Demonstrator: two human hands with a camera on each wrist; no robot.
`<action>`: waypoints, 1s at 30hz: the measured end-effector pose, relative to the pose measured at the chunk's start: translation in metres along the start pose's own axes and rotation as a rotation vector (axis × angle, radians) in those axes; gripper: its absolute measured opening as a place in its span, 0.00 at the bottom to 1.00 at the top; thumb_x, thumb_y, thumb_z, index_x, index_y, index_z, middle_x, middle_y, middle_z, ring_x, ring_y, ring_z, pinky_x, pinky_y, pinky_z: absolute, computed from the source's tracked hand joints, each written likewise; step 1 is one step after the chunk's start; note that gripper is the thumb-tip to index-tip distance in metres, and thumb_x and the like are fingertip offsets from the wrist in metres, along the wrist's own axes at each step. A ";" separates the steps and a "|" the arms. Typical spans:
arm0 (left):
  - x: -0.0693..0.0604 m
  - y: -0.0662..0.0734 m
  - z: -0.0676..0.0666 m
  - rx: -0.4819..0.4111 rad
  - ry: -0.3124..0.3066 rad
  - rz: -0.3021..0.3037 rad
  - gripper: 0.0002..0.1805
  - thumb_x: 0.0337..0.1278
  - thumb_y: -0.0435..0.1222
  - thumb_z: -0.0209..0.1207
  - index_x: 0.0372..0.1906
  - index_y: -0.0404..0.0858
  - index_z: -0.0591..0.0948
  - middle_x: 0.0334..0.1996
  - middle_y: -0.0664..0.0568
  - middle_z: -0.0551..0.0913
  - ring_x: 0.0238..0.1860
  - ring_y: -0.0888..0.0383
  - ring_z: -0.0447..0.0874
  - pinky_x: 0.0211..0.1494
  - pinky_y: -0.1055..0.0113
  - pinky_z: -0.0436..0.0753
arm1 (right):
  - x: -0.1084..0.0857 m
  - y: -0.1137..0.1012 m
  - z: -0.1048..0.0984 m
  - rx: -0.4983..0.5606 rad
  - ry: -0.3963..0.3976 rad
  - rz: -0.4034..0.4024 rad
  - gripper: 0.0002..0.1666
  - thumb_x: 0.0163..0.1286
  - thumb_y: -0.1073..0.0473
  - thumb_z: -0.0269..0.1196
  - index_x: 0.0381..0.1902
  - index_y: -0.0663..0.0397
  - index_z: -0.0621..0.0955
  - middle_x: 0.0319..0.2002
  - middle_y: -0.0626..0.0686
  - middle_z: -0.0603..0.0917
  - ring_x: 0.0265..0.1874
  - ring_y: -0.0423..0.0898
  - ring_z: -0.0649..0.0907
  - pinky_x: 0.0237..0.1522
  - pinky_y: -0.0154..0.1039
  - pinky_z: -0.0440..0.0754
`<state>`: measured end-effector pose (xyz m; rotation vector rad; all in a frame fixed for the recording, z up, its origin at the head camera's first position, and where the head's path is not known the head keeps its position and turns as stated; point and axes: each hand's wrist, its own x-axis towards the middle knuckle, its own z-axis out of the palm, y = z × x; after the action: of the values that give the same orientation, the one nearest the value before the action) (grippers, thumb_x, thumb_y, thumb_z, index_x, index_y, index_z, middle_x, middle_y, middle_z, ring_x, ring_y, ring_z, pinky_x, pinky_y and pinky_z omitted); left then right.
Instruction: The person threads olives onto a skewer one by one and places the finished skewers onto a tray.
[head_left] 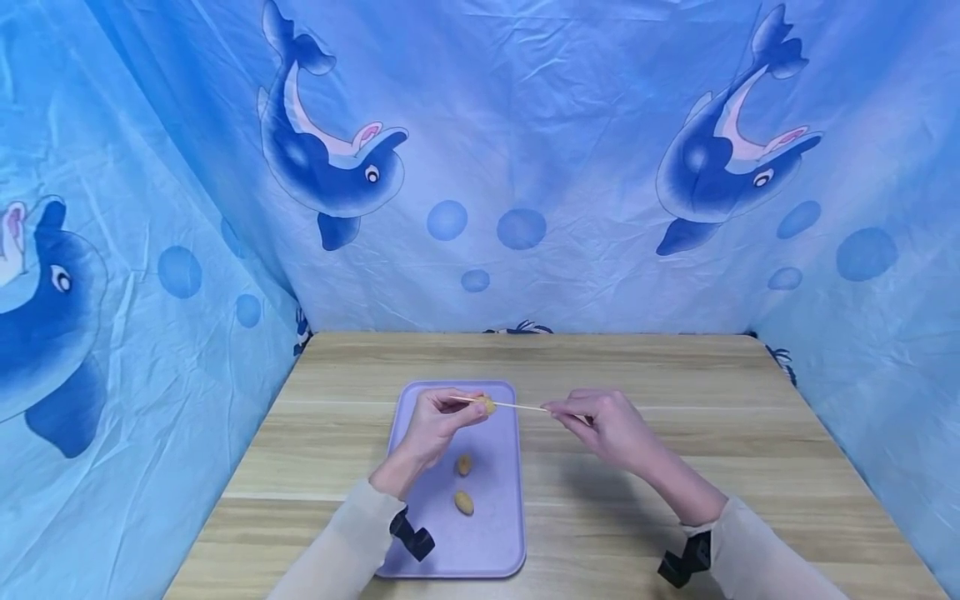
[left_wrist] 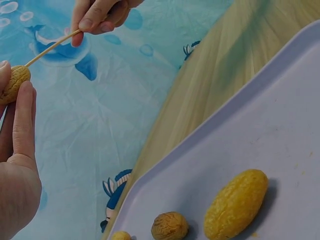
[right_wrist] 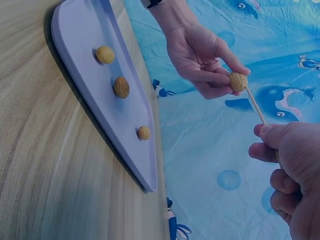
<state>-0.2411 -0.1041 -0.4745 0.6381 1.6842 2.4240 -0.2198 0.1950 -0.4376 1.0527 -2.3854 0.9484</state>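
Note:
My left hand (head_left: 438,425) pinches a wrinkled yellow-brown oval dried fruit (right_wrist: 238,81) between thumb and fingers, above the tray. A thin wooden skewer (head_left: 519,406) enters its right side; in the head view a length of stick also shows left of the fruit. With thumb and fingertips my right hand (head_left: 607,421) grips the skewer's other end, right of the tray. Under my left hand is a lilac tray (head_left: 491,542). Three similar pieces lie on it in the right wrist view, a near one (right_wrist: 105,55), a darker middle one (right_wrist: 121,87) and a far one (right_wrist: 144,132).
A wood-grain table (head_left: 675,375) carries the tray, whose low raised rim runs all round. Blue sheeting (head_left: 480,125) printed with dolphins and bubbles hangs behind the table and along its sides. Black straps with small devices (head_left: 412,535) sit on both wrists.

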 end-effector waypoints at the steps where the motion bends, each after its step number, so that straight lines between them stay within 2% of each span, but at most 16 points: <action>1: 0.000 0.000 0.000 0.005 -0.001 -0.001 0.14 0.63 0.27 0.71 0.40 0.52 0.94 0.40 0.60 0.94 0.40 0.65 0.94 0.50 0.69 0.93 | 0.000 0.000 0.000 0.002 0.000 0.002 0.12 0.71 0.67 0.71 0.48 0.48 0.93 0.24 0.39 0.83 0.21 0.27 0.68 0.20 0.21 0.71; 11: 0.000 -0.005 0.000 0.019 0.000 -0.024 0.14 0.63 0.27 0.71 0.39 0.52 0.93 0.40 0.60 0.94 0.40 0.66 0.94 0.51 0.70 0.93 | 0.000 -0.002 0.000 0.002 -0.006 0.000 0.11 0.70 0.67 0.71 0.47 0.50 0.93 0.24 0.39 0.84 0.21 0.26 0.67 0.19 0.20 0.69; 20: 0.001 -0.003 0.002 0.027 -0.006 -0.033 0.14 0.61 0.28 0.73 0.40 0.53 0.93 0.40 0.61 0.94 0.39 0.66 0.94 0.49 0.71 0.93 | 0.000 -0.002 0.000 0.002 0.002 -0.016 0.11 0.69 0.67 0.72 0.46 0.50 0.93 0.25 0.41 0.86 0.21 0.27 0.67 0.20 0.20 0.70; 30: 0.002 -0.002 0.004 0.020 0.000 -0.039 0.15 0.61 0.28 0.72 0.40 0.54 0.93 0.40 0.61 0.94 0.40 0.66 0.94 0.49 0.71 0.93 | 0.000 -0.001 0.001 0.000 0.008 -0.018 0.12 0.68 0.68 0.73 0.46 0.50 0.93 0.23 0.40 0.82 0.21 0.26 0.67 0.20 0.19 0.69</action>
<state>-0.2414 -0.0988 -0.4746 0.6024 1.7070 2.3830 -0.2192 0.1940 -0.4376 1.0665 -2.3653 0.9453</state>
